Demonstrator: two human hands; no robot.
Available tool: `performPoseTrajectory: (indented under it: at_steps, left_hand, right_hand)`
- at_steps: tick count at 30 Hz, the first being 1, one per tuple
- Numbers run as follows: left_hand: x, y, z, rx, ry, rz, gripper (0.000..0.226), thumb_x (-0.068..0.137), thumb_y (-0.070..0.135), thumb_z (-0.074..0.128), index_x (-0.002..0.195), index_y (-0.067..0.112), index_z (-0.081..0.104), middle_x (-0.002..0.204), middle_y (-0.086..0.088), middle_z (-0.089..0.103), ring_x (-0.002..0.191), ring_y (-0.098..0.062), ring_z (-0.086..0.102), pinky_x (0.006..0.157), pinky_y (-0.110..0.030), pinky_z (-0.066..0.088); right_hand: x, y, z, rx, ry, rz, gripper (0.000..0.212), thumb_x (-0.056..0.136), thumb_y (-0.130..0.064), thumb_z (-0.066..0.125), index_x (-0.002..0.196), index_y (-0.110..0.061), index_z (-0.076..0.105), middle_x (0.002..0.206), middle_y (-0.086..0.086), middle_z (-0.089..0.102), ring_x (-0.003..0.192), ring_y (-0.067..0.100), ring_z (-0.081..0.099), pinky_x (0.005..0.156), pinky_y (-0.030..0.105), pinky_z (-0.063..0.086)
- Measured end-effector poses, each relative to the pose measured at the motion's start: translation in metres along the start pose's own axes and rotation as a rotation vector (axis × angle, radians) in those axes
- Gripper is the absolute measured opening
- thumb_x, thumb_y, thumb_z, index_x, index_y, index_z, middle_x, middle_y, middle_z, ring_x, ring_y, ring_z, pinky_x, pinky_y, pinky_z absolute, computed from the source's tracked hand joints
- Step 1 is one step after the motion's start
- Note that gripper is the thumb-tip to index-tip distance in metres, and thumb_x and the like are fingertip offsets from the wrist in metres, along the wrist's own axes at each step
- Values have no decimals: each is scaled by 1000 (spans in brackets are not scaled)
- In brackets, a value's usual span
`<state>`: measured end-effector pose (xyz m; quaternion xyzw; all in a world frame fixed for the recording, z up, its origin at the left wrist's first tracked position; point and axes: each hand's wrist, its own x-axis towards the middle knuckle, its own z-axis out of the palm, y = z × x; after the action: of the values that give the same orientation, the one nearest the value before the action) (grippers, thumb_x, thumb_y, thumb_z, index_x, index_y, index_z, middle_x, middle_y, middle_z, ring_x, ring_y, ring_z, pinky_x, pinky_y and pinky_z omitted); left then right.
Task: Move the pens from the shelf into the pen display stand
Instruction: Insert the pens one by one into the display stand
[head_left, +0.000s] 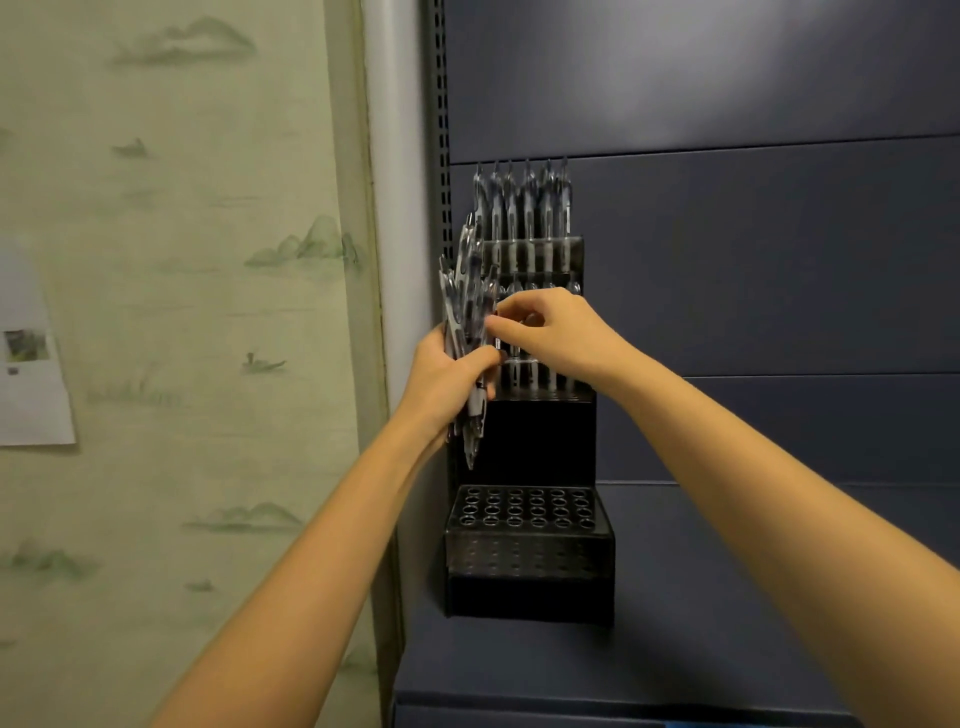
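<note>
Left forearm (322, 540) and right forearm (753, 467) rise toward the stand. A bundle of pens (464, 306) stands nearly upright in the left hand (447, 374), whose fingers curl tight round its middle, just left of the pen display stand (540, 441). The right hand (550, 332) pinches a single pen (497, 340) at the bundle's edge, thumb and forefinger together. The upper tiers hold seated pens (524, 208); the bottom tier's holes (524, 506) are bare. Drawing one pen out could loosen the left grip and spill the rest (their tips hang unsupported below the fist) onto the shelf (727, 597). The right knuckles could also knock the seated pens askew.
</note>
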<state>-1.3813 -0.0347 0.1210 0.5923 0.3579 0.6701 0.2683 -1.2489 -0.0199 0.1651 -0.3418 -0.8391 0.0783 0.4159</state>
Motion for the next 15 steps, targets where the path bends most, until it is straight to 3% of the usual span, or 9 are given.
performPoseTrajectory:
  at_steps: [5, 10, 15]
  left_hand:
    - [7, 3, -2, -37, -25, -4, 19, 86, -3, 56, 83, 16, 54, 50, 2, 52, 44, -15, 47, 44, -25, 42]
    - [15, 2, -1, -54, -26, 31, 8, 87, 9, 65, 90, 14, 59, 54, 4, 56, 44, -14, 48, 46, -25, 45]
    - [20, 1, -7, -27, -27, 47, 7, 87, 15, 66, 84, 10, 62, 61, 0, 60, 44, -14, 49, 46, -23, 45]
  right_hand:
    - [14, 1, -3, 44, -18, 19, 35, 94, -37, 55, 99, -4, 67, 80, -3, 61, 65, 2, 48, 62, 15, 38]
    - [27, 3, -3, 92, 11, 48, 29, 95, -34, 54, 101, -6, 61, 78, -6, 63, 74, 3, 57, 86, 30, 51]
    - [37, 4, -7, 231, 122, 98, 21, 96, -29, 53, 99, -8, 55, 85, -2, 63, 71, 6, 64, 78, 30, 55]
